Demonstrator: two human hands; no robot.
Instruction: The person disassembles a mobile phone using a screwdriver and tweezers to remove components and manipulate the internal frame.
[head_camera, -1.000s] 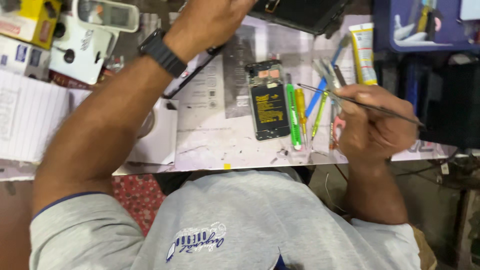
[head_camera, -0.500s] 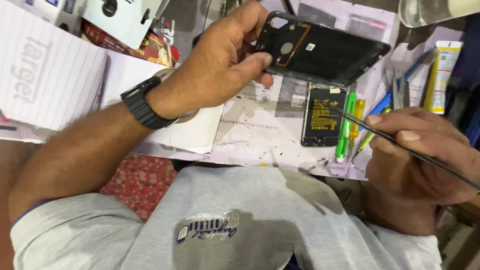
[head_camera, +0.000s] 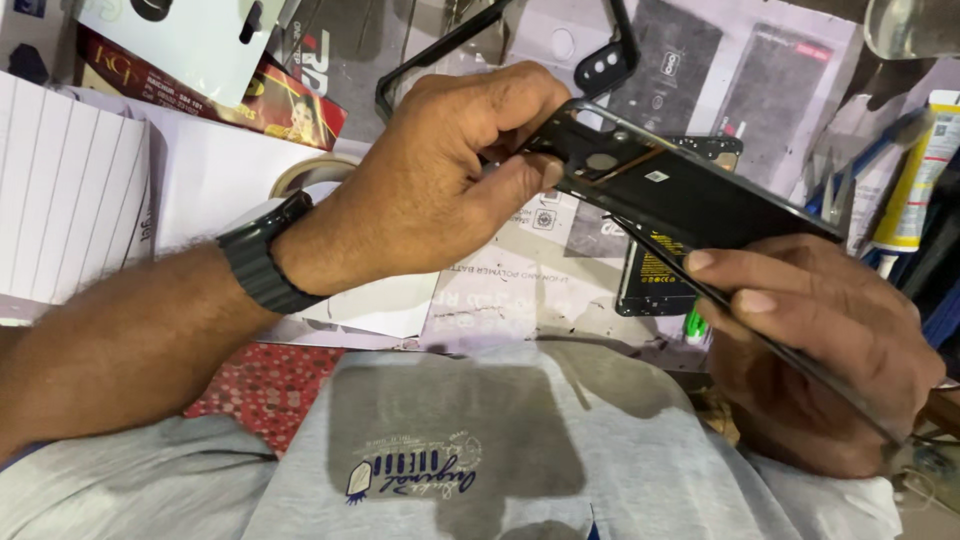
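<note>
My left forearm enters from the left edge, black band watch (head_camera: 262, 262) on the wrist. My left hand (head_camera: 440, 170) is closed in a pinch on the near upper end of the black opened phone body (head_camera: 690, 195): thumb pressing on the inner face by the camera cut-out, fingers curled behind the edge. The phone body is held in the air above the paper-covered bench (head_camera: 500, 290), not resting on it.

Long axis of the phone body: runs from my left hand, upper left, down to the right, ending just above my right hand (head_camera: 820, 340). Inner side faces me; a gold-edged strip and a small white label show on it.

My right hand is closed around a thin dark metal pair of tweezers (head_camera: 760, 330), thumb and forefinger pinching the shaft. The tool lies nearly parallel to the phone's long axis, its tip pointing up-left beneath the lower edge of the body. Whether the tip touches the body I cannot tell.

The right hand is nearer the free end; the left carries the weight.

Under the phone, flat on the bench: a black rectangular phone battery (head_camera: 655, 280), partly hidden.
</note>
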